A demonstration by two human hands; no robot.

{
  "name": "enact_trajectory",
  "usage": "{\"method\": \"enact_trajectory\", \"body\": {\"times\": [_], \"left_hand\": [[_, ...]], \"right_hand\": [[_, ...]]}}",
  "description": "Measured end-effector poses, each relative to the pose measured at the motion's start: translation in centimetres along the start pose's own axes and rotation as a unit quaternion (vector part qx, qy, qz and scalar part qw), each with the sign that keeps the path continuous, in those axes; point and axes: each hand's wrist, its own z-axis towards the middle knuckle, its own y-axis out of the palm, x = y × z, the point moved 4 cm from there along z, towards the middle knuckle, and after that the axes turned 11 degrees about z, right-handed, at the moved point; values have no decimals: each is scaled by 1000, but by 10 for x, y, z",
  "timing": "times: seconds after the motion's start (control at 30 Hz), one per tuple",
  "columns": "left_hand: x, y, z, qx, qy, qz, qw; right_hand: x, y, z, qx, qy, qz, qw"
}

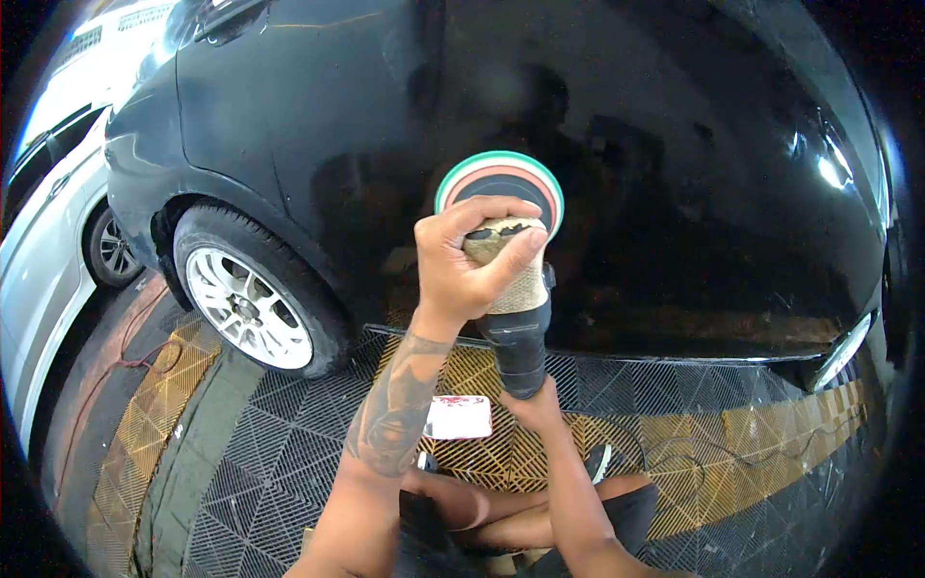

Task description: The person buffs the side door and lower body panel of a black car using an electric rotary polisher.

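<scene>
A black car polisher (515, 332) with a green-rimmed round pad (501, 157) is held up against the black car's door panel (356, 135). My left hand (462, 255) wraps over the polisher's head, which is covered in worn, tan tape or cloth. My right hand (536, 405) grips the lower end of the polisher's handle. The pad faces the panel and seems to touch it; its contact side is hidden. Dull reflections show in the dark paint around the pad.
A wheel with white spokes (246, 306) stands at left. Beyond it is a white car (48, 250). On the grated floor tiles (260, 472) lies a white, red-edged item (459, 418). A dark cable (713, 460) runs along the floor at right. My crossed legs (501, 520) are below.
</scene>
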Motion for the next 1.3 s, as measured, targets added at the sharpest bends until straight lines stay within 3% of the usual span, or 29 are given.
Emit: {"method": "enact_trajectory", "body": {"times": [0.17,0.27,0.33,0.4,0.43,0.53,0.6,0.8,0.87,0.93,1.0,1.03,1.13,1.17,1.3], "left_hand": [[-11,-28,-6,24,-18,-3,1000],[-15,-46,-13,36,-20,31,999],[-17,-57,-22,41,-26,44,998],[-21,-62,-33,59,-30,42,997],[-27,-61,-39,66,-28,37,997],[-26,-46,-48,64,-34,13,997],[-21,-27,-49,38,-23,31,999],[7,57,-40,-24,-16,21,999],[16,86,-39,-45,-17,25,999],[26,113,-37,-55,-12,21,998],[35,141,-37,-75,21,37,996],[40,156,-37,-82,21,26,996],[56,199,-36,-114,51,24,992],[60,214,-37,-128,56,17,990],[76,276,-40,-195,82,24,977]], "right_hand": [[-59,12,-9,-37,18,52,998],[-50,23,-5,-78,63,31,995],[-49,28,-9,-54,24,92,994],[-16,40,-3,-109,27,0,994],[-7,43,-5,-81,-14,50,995],[-31,27,-14,-101,15,60,993],[-32,15,-20,-91,1,76,993],[-3,-32,-38,-1,116,23,993],[15,-42,-41,-17,79,174,982],[66,-51,-42,41,124,109,985],[94,-54,-36,-64,107,185,975],[118,-54,-36,-22,102,200,974],[89,-73,-45,-11,123,259,958],[80,-76,-45,4,59,306,950],[71,-89,-48,35,56,355,932]]}}
